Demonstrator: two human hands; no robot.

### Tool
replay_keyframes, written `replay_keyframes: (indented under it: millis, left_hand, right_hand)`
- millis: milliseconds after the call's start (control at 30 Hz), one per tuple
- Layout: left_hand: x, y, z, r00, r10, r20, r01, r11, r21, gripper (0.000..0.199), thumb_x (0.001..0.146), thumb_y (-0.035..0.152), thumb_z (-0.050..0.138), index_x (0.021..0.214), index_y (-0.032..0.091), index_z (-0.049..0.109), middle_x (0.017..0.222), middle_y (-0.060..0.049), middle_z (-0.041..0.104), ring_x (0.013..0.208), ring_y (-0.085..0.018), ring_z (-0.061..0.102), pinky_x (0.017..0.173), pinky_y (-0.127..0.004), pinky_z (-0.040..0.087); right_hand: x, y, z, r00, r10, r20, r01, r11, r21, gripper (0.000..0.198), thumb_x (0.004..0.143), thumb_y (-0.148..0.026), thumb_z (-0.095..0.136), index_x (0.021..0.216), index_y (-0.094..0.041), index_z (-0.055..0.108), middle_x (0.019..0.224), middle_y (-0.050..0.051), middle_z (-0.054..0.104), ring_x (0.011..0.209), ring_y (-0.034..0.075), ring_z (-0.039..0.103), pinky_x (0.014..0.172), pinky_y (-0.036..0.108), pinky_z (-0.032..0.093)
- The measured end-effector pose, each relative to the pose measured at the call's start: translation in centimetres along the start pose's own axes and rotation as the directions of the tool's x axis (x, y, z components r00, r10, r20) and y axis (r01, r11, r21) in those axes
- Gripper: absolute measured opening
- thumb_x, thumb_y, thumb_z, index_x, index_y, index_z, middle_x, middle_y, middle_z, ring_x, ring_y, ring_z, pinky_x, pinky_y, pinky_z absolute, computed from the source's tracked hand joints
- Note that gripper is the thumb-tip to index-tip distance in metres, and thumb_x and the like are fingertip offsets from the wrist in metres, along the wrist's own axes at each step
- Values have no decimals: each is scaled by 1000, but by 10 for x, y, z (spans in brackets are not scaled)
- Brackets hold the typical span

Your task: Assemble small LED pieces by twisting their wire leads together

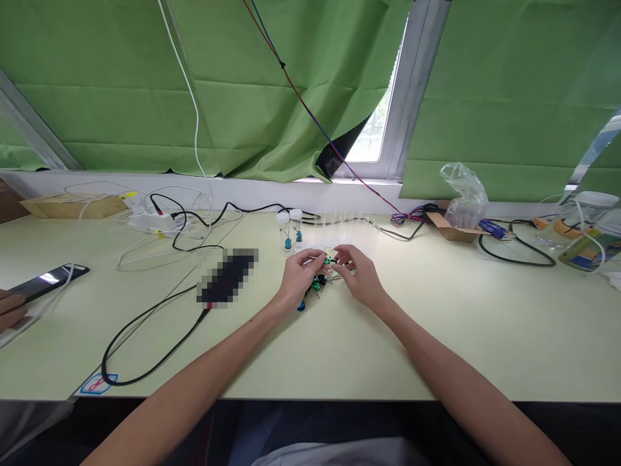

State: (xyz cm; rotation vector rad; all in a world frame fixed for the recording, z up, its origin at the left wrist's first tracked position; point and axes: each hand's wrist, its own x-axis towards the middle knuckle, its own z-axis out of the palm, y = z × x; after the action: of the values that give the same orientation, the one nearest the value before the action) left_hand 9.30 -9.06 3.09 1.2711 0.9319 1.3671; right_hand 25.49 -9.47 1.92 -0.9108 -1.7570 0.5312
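Over the middle of the table, my left hand (301, 272) is closed in a pinch on a small green part (328, 260). My right hand (359, 274) meets it from the other side, its thumb and fingers curled around the same part's right end. The part is too small to tell its exact kind. Right below the hands lies a little heap of shiny green and black pieces (317, 283) with thin metal-like pins, partly hidden by my fingers. A round blue piece (301, 305) lies at the heap's near left edge.
Behind my hands stand two white-capped clear vials (284, 234) holding blue pieces, beside a row of clear tubes (347, 226). A pixelated dark device (227, 277) with a black cable lies left. Another person's hand (10, 309) holds a phone (48, 282). An open cardboard box (453, 230) sits back right.
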Motion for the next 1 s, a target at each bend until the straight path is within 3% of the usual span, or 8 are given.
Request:
replay_keyframes:
  millis: [400, 667, 1000]
  left_hand:
    - [-2, 3, 3, 1000, -10, 6, 10, 1000, -10, 28, 70, 38, 77, 82, 14, 69, 80, -4, 64, 62, -14, 62, 70, -33, 54]
    - [-1, 2, 2, 1000, -9, 0, 9, 1000, -11, 31, 69, 40, 78, 82, 14, 68, 82, -5, 66, 62, -14, 61, 71, -34, 53]
    - [-3, 2, 2, 1000, -1, 21, 1, 1000, -2, 28, 69, 39, 77, 81, 15, 68, 78, -4, 64, 62, -14, 60, 69, -32, 53]
  right_hand:
    - [-1, -3, 0, 996, 82, 24, -82, 997, 4, 23, 93, -36, 48, 109, -21, 56, 79, 3, 67, 71, 16, 62, 65, 28, 50]
    - [0, -5, 0, 1000, -4, 11, 5, 1000, -25, 23, 87, -30, 56, 109, -21, 57, 105, 9, 63, 81, 17, 63, 66, 29, 53]
    - [-1, -2, 0, 999, 33, -2, -33, 999, -24, 21, 91, -34, 53, 108, -22, 57, 85, 5, 67, 78, 18, 65, 68, 30, 52]
